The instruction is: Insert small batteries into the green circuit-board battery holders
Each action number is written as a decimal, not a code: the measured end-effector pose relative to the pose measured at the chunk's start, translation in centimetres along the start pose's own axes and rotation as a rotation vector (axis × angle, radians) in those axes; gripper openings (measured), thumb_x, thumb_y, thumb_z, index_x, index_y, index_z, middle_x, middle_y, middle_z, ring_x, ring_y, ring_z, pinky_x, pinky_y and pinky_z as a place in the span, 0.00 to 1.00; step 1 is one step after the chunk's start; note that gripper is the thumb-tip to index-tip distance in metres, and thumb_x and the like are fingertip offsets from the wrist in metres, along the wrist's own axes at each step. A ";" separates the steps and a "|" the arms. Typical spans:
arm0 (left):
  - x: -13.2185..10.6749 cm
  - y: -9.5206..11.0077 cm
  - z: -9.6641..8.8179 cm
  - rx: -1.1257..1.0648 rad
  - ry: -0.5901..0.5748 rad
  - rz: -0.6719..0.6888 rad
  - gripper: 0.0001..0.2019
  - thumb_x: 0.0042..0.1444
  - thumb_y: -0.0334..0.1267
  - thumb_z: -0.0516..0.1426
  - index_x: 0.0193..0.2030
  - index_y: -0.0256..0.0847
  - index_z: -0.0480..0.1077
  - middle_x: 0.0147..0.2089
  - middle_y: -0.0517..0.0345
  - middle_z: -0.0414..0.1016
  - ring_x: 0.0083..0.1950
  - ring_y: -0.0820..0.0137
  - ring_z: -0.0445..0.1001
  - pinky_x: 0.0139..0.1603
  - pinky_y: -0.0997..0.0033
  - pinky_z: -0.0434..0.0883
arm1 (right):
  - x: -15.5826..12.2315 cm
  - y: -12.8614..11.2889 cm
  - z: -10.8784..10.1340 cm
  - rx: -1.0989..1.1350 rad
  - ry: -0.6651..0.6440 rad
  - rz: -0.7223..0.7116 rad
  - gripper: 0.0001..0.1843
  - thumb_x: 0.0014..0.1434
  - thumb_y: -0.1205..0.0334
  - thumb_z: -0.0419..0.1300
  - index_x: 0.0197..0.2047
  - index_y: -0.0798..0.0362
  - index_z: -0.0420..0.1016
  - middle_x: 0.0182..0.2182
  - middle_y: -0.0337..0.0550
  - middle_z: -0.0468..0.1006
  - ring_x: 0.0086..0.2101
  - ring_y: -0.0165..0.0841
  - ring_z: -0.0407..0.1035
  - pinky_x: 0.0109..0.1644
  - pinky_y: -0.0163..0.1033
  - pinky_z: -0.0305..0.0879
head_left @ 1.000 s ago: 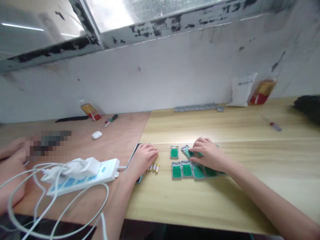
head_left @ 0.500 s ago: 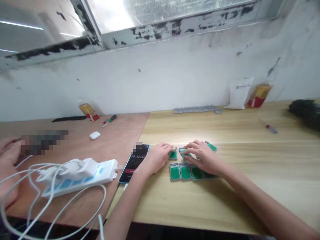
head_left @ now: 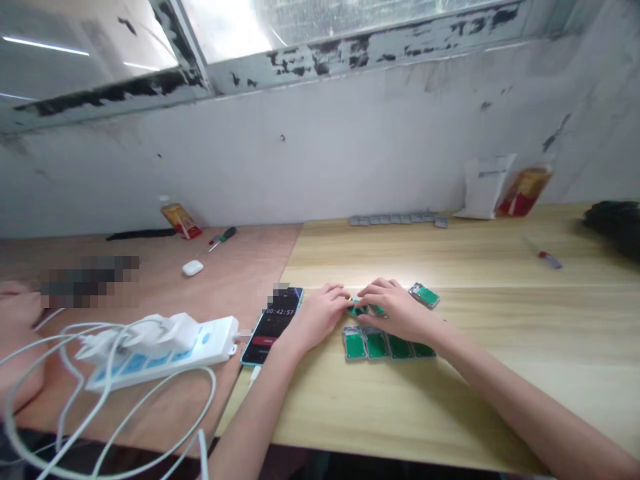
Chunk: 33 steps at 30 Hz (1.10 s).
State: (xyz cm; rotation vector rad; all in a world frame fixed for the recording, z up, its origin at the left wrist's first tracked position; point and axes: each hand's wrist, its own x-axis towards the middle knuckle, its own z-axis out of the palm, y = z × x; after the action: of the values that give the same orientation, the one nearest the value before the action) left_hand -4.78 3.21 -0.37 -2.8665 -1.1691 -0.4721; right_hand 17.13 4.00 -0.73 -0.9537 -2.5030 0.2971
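My left hand (head_left: pixel 320 315) and my right hand (head_left: pixel 395 310) meet over small green rectangular parts with silver frames. Fingertips of both hands pinch one green part (head_left: pixel 361 309) between them. In front of them lies a row of green parts (head_left: pixel 376 345) side by side on the light wooden table (head_left: pixel 450 400). A single green part (head_left: pixel 425 295) lies tilted to the right of my right hand. A phone (head_left: pixel 273 324) with a lit timer lies just left of my left hand.
A white power strip (head_left: pixel 160 350) with plugs and looping white cables sits at the left. Another person's hand (head_left: pixel 15 313) rests at the far left edge. A white earbud case (head_left: pixel 193 268), two screwdrivers (head_left: pixel 220 239), packets (head_left: pixel 483 185) and a grey strip of parts (head_left: pixel 395 218) lie by the wall.
My left hand left the phone and small cylinders and moved right to the green parts. My right hand shifted slightly left, uncovering the tilted part. Both now pinch one part.
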 end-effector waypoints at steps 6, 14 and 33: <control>-0.3 -0.3 -0.4 0.058 -0.053 0.012 0.09 0.63 0.30 0.55 0.44 0.42 0.75 0.45 0.54 0.76 0.53 0.66 0.70 0.54 0.66 0.70 | 1.1 -0.8 0.8 -0.062 -0.004 0.036 0.08 0.58 0.59 0.65 0.41 0.50 0.77 0.38 0.43 0.81 0.45 0.39 0.68 0.51 0.47 0.59; -0.1 0.6 -1.5 0.180 -0.096 0.070 0.08 0.65 0.31 0.53 0.43 0.38 0.74 0.43 0.51 0.75 0.49 0.66 0.70 0.50 0.66 0.71 | 0.7 0.0 1.4 -0.011 0.021 0.000 0.06 0.58 0.63 0.65 0.40 0.50 0.78 0.38 0.42 0.81 0.46 0.40 0.68 0.52 0.46 0.58; -0.4 0.9 -0.8 0.177 -0.098 0.111 0.07 0.64 0.28 0.52 0.43 0.35 0.70 0.44 0.50 0.75 0.54 0.63 0.71 0.54 0.63 0.71 | 0.6 0.2 1.6 -0.011 0.044 0.036 0.06 0.58 0.62 0.65 0.40 0.49 0.79 0.38 0.45 0.80 0.44 0.40 0.68 0.51 0.46 0.59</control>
State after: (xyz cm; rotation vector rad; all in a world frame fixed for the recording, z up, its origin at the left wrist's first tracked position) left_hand -4.65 2.15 0.38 -2.8087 -1.0000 -0.2147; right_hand 16.07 4.53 -2.02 -0.9997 -2.4525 0.2715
